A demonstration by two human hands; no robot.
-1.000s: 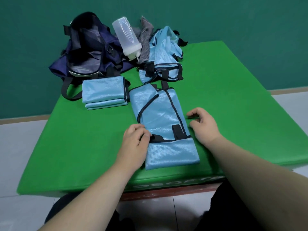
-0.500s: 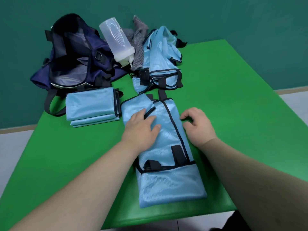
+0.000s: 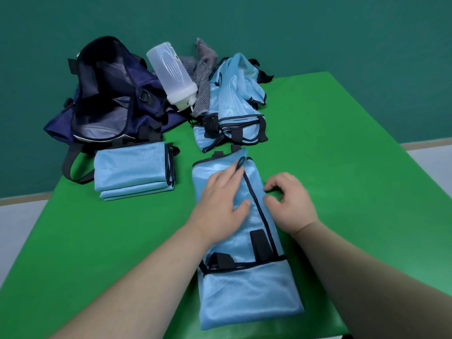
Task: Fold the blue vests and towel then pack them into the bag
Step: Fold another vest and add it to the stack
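Note:
A light blue vest [image 3: 247, 287], folded into a long strip with black trim, lies lengthwise on the green table [image 3: 342, 148] in front of me. My left hand [image 3: 221, 204] lies flat on its upper half, fingers straight and pointing away. My right hand [image 3: 288, 201] rests at the vest's right edge with fingers loosely curled, and I cannot tell whether they pinch the hem. A folded blue vest stack [image 3: 133, 171] sits to the left. An unfolded blue vest [image 3: 234, 104] is heaped at the back, with a grey towel [image 3: 204, 77] beside it. The navy bag [image 3: 110, 94] stands open at the back left.
A clear plastic bottle [image 3: 171, 74] leans between the bag and the towel. The bag's strap [image 3: 73, 167] loops onto the table near the folded stack. Bare green table surface lies to the right and to the near left. A teal wall stands behind.
My left hand slid from the vest's lower left edge up onto its upper half. The view moved closer over the table. My right hand stayed at the vest's right edge.

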